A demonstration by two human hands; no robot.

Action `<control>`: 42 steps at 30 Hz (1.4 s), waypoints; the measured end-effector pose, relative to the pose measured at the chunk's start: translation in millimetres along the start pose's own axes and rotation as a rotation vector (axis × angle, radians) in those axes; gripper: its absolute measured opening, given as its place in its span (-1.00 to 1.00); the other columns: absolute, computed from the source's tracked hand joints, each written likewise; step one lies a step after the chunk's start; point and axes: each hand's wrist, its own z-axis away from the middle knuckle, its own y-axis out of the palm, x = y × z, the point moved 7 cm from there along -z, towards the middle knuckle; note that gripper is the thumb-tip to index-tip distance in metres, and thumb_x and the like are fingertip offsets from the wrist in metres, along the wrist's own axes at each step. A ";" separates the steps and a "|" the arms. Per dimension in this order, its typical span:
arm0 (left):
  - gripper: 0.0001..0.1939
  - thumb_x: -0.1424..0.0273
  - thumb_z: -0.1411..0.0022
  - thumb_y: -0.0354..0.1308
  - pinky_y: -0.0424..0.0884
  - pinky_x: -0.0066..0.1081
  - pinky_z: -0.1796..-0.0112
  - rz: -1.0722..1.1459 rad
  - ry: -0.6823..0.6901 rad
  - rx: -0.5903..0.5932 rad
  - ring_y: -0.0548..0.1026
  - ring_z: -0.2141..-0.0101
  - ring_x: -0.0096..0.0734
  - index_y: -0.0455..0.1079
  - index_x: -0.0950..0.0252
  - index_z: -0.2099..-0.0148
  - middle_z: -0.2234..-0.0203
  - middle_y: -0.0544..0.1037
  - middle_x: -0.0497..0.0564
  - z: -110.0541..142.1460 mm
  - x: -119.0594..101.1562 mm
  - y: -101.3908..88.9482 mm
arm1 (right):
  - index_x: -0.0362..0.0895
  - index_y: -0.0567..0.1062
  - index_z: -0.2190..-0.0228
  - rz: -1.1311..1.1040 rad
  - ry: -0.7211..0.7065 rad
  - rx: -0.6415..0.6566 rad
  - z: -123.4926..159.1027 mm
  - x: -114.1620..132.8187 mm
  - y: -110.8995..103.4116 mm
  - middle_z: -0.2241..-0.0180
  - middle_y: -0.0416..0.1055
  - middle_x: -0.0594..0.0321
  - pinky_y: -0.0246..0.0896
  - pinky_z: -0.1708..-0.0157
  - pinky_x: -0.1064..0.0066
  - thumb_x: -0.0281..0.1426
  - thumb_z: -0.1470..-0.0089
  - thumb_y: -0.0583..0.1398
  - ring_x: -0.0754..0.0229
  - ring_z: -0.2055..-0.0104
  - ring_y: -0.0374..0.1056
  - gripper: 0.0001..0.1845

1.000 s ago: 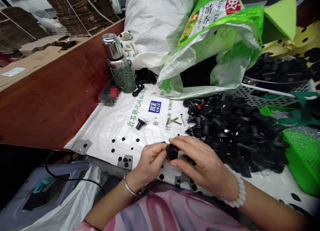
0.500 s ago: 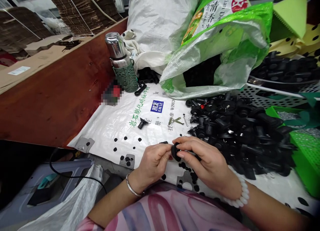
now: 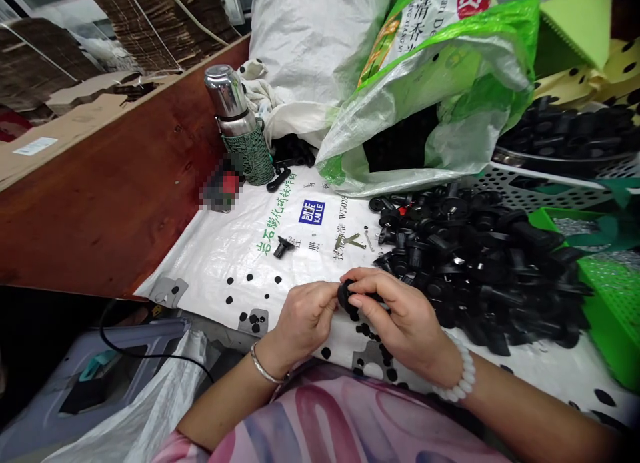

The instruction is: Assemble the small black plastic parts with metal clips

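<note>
Since the earlier frame, the right hand [image 3: 403,319] has shifted toward the left hand [image 3: 305,319], and the black plastic part [image 3: 346,296] they hold has moved slightly toward the upper left of the frame. Each grip is pressed together, and the fingertips of both hands pinch the round head of the part between them, low and just right of centre. The hands hover just above a spotted white woven sheet [image 3: 240,276]. A metal bangle [image 3: 265,369] circles the left wrist and a white beaded bracelet [image 3: 457,379] circles the right.

Just right of the right hand lies a heap of black plastic parts [image 3: 475,276]. A single similar part [image 3: 283,246] lies on the sheet, well above the hands. At the upper centre stands a steel flask [image 3: 235,116] in a green mesh sleeve, at the edge of a reddish wooden desk [image 3: 100,196]. Beside it a white sack [image 3: 310,43] and a green and white sack [image 3: 430,96] slump together. At the right, a metal pan of more black parts [image 3: 560,136] sits on a white perforated crate [image 3: 540,189], and a green tray [image 3: 610,303] lies below it. A blurred object [image 3: 220,186] sits near the flask.
</note>
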 end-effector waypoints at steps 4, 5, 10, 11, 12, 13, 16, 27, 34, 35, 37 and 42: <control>-0.79 0.45 -0.25 -0.02 0.39 -0.41 0.25 0.012 0.001 -0.009 0.46 0.30 -0.41 0.30 0.33 0.07 0.30 0.51 0.06 -9.5 -1.9 -14.5 | -0.13 0.40 0.34 0.005 -0.005 -0.057 -6.2 -2.3 -13.4 0.23 0.43 0.16 0.29 0.16 0.38 -0.53 -0.07 0.13 0.22 0.17 0.37 -0.91; -0.73 0.40 -0.23 0.03 0.38 -0.37 0.18 -0.017 -0.016 -0.010 0.45 0.22 -0.36 0.26 0.32 0.02 0.22 0.49 0.10 -10.2 -0.3 -19.3 | -0.12 0.40 0.33 0.005 0.009 -0.087 -7.0 -4.5 -19.1 0.23 0.43 0.16 0.29 0.15 0.38 -0.52 -0.07 0.13 0.22 0.16 0.37 -0.90; -0.52 0.19 -0.08 0.18 0.26 -0.13 0.03 -0.272 -0.093 0.081 0.32 0.04 -0.13 0.25 0.34 0.01 0.09 0.39 0.20 1.3 17.0 -23.0 | -0.10 0.41 0.33 -0.011 0.130 -0.162 -1.0 -22.4 -38.5 0.20 0.43 0.19 0.25 0.10 0.39 -0.50 -0.07 0.14 0.22 0.12 0.36 -0.91; -0.55 0.21 -0.09 0.18 0.26 -0.11 0.04 -0.302 -0.095 0.098 0.32 0.05 -0.12 0.26 0.35 0.04 0.10 0.39 0.20 4.8 20.4 -19.7 | -0.10 0.41 0.33 -0.014 0.145 -0.157 1.3 -25.7 -39.1 0.20 0.43 0.19 0.25 0.10 0.38 -0.50 -0.07 0.14 0.21 0.12 0.36 -0.91; -0.62 0.25 -0.11 0.17 0.27 -0.11 0.05 -0.326 -0.100 0.102 0.32 0.06 -0.13 0.28 0.34 0.07 0.12 0.39 0.20 7.9 23.4 -16.6 | -0.10 0.41 0.33 -0.016 0.157 -0.153 3.4 -28.5 -39.0 0.21 0.43 0.20 0.24 0.09 0.38 -0.49 -0.07 0.15 0.21 0.11 0.36 -0.92; -0.69 0.30 -0.13 0.15 0.27 -0.12 0.06 -0.340 -0.102 0.100 0.33 0.07 -0.14 0.29 0.34 0.10 0.14 0.39 0.19 10.2 25.6 -13.6 | -0.10 0.41 0.34 -0.018 0.162 -0.148 5.1 -30.5 -38.4 0.22 0.43 0.20 0.24 0.09 0.38 -0.49 -0.07 0.15 0.21 0.11 0.35 -0.92; -0.83 0.41 -0.18 0.08 0.25 -0.11 0.04 -0.329 -0.091 0.077 0.36 0.12 -0.21 0.30 0.31 0.15 0.19 0.42 0.13 12.0 26.9 -8.5 | -0.10 0.41 0.33 -0.024 0.156 -0.124 6.9 -31.7 -34.1 0.23 0.43 0.21 0.24 0.09 0.39 -0.50 -0.08 0.15 0.22 0.09 0.34 -0.91; -0.80 0.45 -0.08 0.19 0.37 -0.40 0.27 0.255 -0.316 -0.065 0.41 0.33 -0.43 0.32 0.28 0.19 0.36 0.42 0.00 4.2 23.1 -17.6 | -0.12 0.41 0.32 -0.032 0.056 -0.005 1.3 -13.8 -15.2 0.23 0.43 0.19 0.27 0.15 0.46 -0.53 -0.07 0.15 0.26 0.16 0.36 -0.89; -0.82 0.47 -0.13 0.14 0.39 -0.39 0.23 0.361 -0.317 -0.099 0.44 0.28 -0.41 0.29 0.30 0.18 0.30 0.46 0.05 7.6 23.5 -10.9 | -0.11 0.41 0.35 -0.048 0.131 -0.029 2.0 -14.4 -19.4 0.24 0.44 0.18 0.31 0.19 0.43 -0.48 -0.08 0.15 0.24 0.19 0.39 -0.94; -0.83 0.47 -0.12 0.14 0.39 -0.39 0.25 0.276 -0.273 -0.107 0.43 0.30 -0.42 0.30 0.30 0.19 0.32 0.45 0.04 6.8 21.1 -12.2 | -0.11 0.41 0.35 -0.043 0.129 -0.032 1.7 -13.3 -20.3 0.24 0.45 0.17 0.31 0.20 0.42 -0.48 -0.07 0.15 0.23 0.20 0.39 -0.94; -0.84 0.49 -0.11 0.14 0.37 -0.39 0.29 0.145 -0.195 -0.104 0.40 0.32 -0.42 0.31 0.30 0.21 0.34 0.42 0.02 5.0 15.9 -13.4 | -0.11 0.41 0.34 -0.031 0.097 -0.033 0.6 -9.3 -21.4 0.25 0.45 0.16 0.32 0.20 0.40 -0.49 -0.07 0.15 0.21 0.19 0.39 -0.93; -0.80 0.52 -0.11 0.12 0.38 -0.37 0.27 0.056 -0.095 -0.093 0.40 0.28 -0.38 0.32 0.30 0.16 0.32 0.41 0.04 2.9 4.6 -14.2 | -0.13 0.40 0.31 0.076 -0.056 0.004 -0.3 5.1 -18.1 0.24 0.45 0.10 0.33 0.20 0.35 -0.53 -0.07 0.13 0.18 0.18 0.39 -0.88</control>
